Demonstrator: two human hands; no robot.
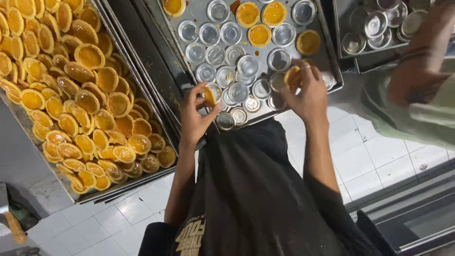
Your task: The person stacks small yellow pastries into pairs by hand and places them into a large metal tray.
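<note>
My left hand (195, 115) pinches a small golden egg tart (209, 96) at the near edge of a metal baking tray (330, 60). My right hand (307, 91) grips another egg tart (290, 75) just above the same tray. The tray holds several empty round tin moulds (247, 65) and a few tarts still in their moulds (260, 34) toward the far side. My dark apron (256, 189) hangs below both hands.
A large tray (123, 186) on the left is heaped with several loose baked tarts (87, 102). Another person's arm (417, 71) in a pale sleeve reaches over a tray of stacked empty moulds (374, 23) at upper right. White floor tiles (365, 161) lie below.
</note>
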